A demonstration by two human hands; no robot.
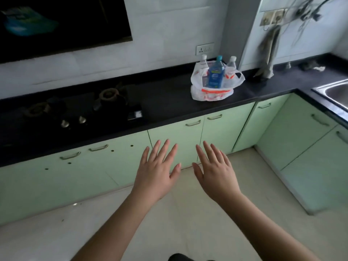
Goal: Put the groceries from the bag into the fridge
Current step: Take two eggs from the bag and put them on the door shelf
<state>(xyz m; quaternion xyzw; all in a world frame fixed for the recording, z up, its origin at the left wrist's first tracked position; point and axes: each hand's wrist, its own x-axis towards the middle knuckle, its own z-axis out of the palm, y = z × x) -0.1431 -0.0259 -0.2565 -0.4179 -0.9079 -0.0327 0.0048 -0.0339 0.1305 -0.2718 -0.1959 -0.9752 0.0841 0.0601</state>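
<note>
At the far left a black two-burner gas stove (pixel 75 110) sat sunk into the long black stone countertop (pixel 169 102), with pale green cabinet doors (pixel 175 140) running beneath it. You held your left hand (pixel 157 172) out flat, palm down, above the cream tiled floor (pixel 169 213) in front of those cabinets, its fingers spread and gripping nothing. Just beside it, thumbs near but not touching, your right hand (pixel 216 174) hovered the same way, fingers extended and empty. Farther back and to the right, well apart from both hands, the white plastic grocery bag with red print (pixel 212 91) stood on the countertop near the white tiled wall. A tall blue bottle (pixel 215 74) rose upright from the bag's middle, flanked by two clear bottles with white caps (pixel 204 63), one on each side. At the far right edge the corner of a stainless steel sink (pixel 333 93) was set into the counter
</note>
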